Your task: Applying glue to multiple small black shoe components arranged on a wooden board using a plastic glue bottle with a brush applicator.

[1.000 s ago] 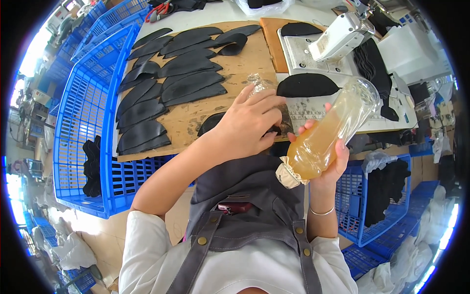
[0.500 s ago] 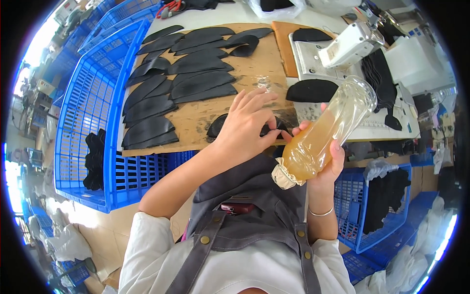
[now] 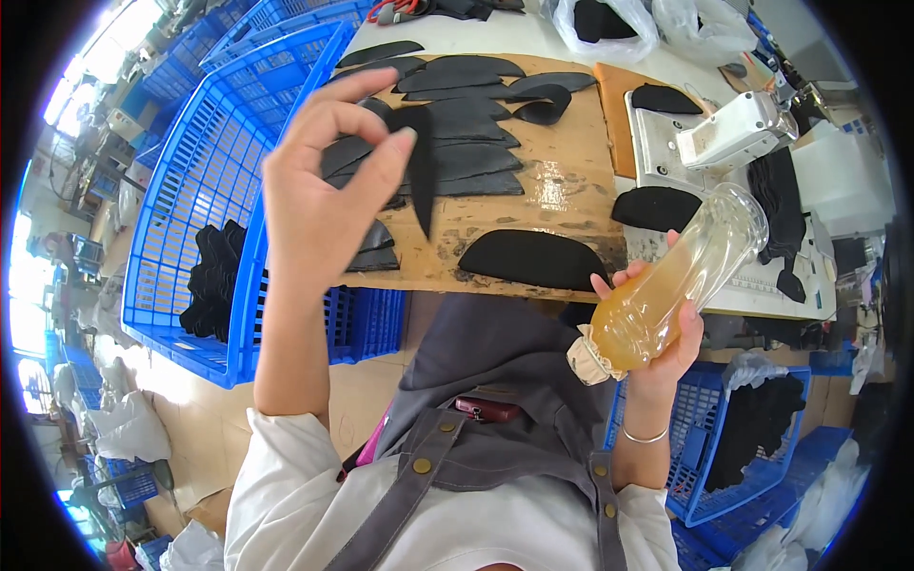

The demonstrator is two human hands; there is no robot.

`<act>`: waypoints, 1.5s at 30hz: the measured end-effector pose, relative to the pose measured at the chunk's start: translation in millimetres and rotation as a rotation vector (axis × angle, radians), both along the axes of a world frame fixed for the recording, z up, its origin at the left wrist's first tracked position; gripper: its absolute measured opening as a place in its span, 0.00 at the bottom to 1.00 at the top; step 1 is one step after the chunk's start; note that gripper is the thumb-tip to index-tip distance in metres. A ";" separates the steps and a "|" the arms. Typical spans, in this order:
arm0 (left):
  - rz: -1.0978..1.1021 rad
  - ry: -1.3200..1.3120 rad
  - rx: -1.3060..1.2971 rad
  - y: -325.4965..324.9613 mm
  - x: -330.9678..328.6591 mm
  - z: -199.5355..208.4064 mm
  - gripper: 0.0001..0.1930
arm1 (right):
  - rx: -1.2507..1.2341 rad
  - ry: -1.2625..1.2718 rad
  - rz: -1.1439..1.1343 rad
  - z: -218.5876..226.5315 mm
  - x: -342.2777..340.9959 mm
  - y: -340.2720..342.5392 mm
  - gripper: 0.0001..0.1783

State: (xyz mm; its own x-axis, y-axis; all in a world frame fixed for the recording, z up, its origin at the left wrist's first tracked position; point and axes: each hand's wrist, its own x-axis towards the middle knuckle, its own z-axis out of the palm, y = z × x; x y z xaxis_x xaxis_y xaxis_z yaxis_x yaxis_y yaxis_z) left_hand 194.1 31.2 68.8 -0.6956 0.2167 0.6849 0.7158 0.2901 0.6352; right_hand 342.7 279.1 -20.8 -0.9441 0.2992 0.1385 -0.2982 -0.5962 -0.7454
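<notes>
A big blue crate (image 3: 205, 181) stands left of the desk (image 3: 562, 205), whose brown board carries rows of black cut pieces (image 3: 476, 81). Above the lap, the right hand (image 3: 657, 328) has its fingers wrapped round a tilted clear bottle (image 3: 681, 281) of amber liquid. The raised left hand (image 3: 319, 195) pinches one black piece (image 3: 422, 162) between thumb and fingertips, hanging over the board.

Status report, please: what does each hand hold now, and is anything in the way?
Left hand raised, pinching black piece above wooden board. Right hand gripping clear bottle, tilted, amber liquid inside. Nothing between the hands.
</notes>
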 end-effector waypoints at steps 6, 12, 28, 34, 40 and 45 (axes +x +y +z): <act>0.099 0.124 -0.327 26.2 -15.1 -23.7 0.07 | 0.009 0.010 0.020 0.1 -1.3 -0.4 0.41; -0.087 0.041 -0.709 53.1 -27.4 -64.2 0.10 | -0.011 0.025 0.036 -1.4 0.6 2.4 0.41; -0.153 0.167 -0.559 8.2 44.0 -71.7 0.08 | 0.327 0.184 -0.277 24.5 -14.9 -6.1 0.43; -0.105 0.238 -0.335 -4.0 40.1 -107.2 0.10 | 0.561 0.243 -0.179 37.8 -63.8 -61.8 0.43; -0.089 0.298 -0.262 -4.2 37.7 -114.3 0.12 | 0.717 0.359 -0.107 35.9 -90.8 -95.6 0.42; -0.112 0.318 -0.277 -6.0 33.6 -116.2 0.12 | 0.769 0.299 -0.100 31.4 -92.0 -97.1 0.40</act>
